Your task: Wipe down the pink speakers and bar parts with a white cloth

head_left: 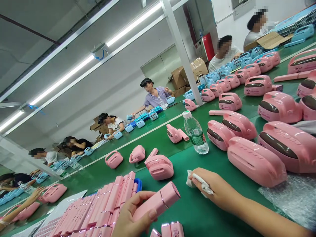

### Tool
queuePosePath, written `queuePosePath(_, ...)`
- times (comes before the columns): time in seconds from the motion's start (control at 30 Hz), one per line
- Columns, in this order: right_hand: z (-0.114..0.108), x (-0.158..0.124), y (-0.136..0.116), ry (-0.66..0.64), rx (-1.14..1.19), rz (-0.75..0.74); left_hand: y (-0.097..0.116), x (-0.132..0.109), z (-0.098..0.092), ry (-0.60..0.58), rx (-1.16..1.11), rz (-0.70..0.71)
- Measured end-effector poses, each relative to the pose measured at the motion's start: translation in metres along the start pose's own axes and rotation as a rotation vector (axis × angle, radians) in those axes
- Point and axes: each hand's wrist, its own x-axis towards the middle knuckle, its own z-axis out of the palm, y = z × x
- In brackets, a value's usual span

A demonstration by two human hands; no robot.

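Above the green counter [204, 217], toward its near edge, a pink tubular casing [161, 200] is being held by the left hand [127, 220], its grip being wrapped around the casing. Alongside, stacked casings [98, 204] are being carried by the counter. A white cloth [204, 186] is being pinched in the grip of the right hand [216, 186]. Beyond, a water bottle [197, 140] is being supported upright.

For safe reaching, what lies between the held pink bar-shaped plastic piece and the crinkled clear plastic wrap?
In the head view: the right hand, gripping crumpled white cloth, and its forearm.
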Motion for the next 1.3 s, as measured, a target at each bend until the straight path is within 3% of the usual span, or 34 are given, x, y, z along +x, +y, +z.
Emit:
queuePosePath(0.1, -0.001, 0.000, 0.001, 0.004, -0.010, -0.018, 0.008, -0.002, 0.001, 0.066, 0.169, 0.076)
queuePosePath(0.27, -0.002, 0.000, 0.001, 0.009, -0.024, -0.049, 0.017, 0.006, 0.000, 0.061, 0.602, 0.053)
queuePosePath(0.4, -0.003, -0.001, 0.001, 0.001, -0.021, -0.061, 0.007, 0.039, 0.000, -0.095, 0.974, -0.021)
queuePosePath(0.53, -0.004, -0.001, 0.004, -0.005, -0.014, -0.046, -0.007, 0.076, 0.001, -0.205, 1.042, -0.088)
queuePosePath(0.67, -0.004, 0.000, 0.007, -0.013, -0.031, -0.023, -0.004, 0.089, 0.011, -0.249, 1.138, -0.123)
queuePosePath(0.87, -0.001, -0.001, 0.011, -0.067, -0.028, 0.008, 0.014, 0.085, 0.031, -0.221, 1.318, -0.148)
queuePosePath(1.07, 0.002, -0.003, 0.008, -0.055, -0.004, 0.021, 0.005, 0.071, 0.047, -0.135, 1.403, -0.108)
queuePosePath(1.17, 0.001, -0.003, 0.004, -0.046, -0.013, -0.001, 0.000, 0.054, 0.041, -0.077, 1.342, -0.016)
queuePosePath(1.3, 0.001, -0.004, 0.002, -0.053, -0.022, -0.043, -0.007, 0.029, 0.012, -0.062, 1.179, 0.128)
